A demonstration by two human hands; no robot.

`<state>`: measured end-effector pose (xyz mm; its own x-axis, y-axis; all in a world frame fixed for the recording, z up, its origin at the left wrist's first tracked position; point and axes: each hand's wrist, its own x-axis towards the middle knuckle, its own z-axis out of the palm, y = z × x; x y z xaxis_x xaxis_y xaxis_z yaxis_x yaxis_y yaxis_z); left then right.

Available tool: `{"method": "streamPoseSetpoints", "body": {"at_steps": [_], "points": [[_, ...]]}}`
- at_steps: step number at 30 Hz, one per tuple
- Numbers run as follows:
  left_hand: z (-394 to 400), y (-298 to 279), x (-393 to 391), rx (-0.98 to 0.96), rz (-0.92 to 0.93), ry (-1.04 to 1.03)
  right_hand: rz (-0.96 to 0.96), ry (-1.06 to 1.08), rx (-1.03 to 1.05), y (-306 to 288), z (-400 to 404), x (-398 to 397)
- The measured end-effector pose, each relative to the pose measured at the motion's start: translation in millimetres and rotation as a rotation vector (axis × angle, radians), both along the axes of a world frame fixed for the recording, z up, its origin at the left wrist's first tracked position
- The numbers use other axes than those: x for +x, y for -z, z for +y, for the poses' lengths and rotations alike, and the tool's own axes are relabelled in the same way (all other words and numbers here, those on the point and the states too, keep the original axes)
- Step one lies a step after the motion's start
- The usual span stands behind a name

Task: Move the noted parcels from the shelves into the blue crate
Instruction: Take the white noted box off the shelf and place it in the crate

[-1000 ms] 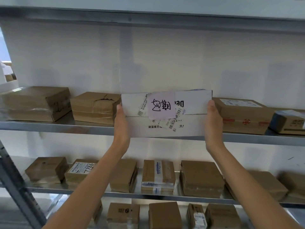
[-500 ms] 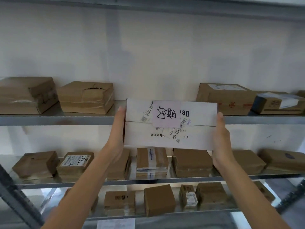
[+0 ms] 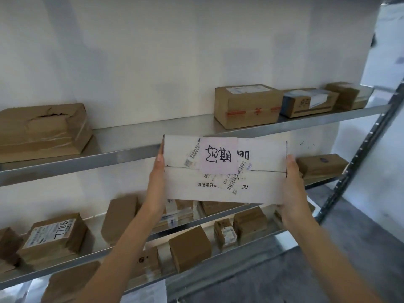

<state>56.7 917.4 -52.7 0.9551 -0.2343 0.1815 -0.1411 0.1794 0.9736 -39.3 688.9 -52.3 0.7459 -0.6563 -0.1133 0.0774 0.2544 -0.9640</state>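
While both hands are clamping the parcel's short ends, findings are reading as follows.
Fingers: left hand (image 3: 157, 171) and right hand (image 3: 291, 182) are pressing flat against opposite ends of the white parcel (image 3: 258, 186), gripping it between them.
Parcel: hanging in the air just in front of the upper shelf (image 3: 140, 136), clear of it, pink handwritten note (image 3: 218, 155) facing the camera.
Surroundings: brown boxes (image 3: 247, 104) are sitting on the shelves.
Progress: one noted parcel is off the shelf.
Outstanding: blue crate is not showing; carry and deposit are, by judgement, pending.
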Motion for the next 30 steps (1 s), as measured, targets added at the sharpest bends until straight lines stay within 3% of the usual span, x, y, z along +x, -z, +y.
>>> {"method": "streamPoseSetpoints", "body": {"at_steps": [12,18,30], "points": [[-159.0,34.3,-38.2,0.139,0.004,0.369,0.06,0.418,0.052,29.1,-106.2,-114.3],[-256.3,53.7,-87.0,0.252,0.124,0.515,0.156,0.595,0.105,47.4,-157.6,-202.4],[-412.6,88.7,-203.4,0.3,0.139,0.8,0.224,0.899,0.136,67.6,-231.7,-346.7]]}}
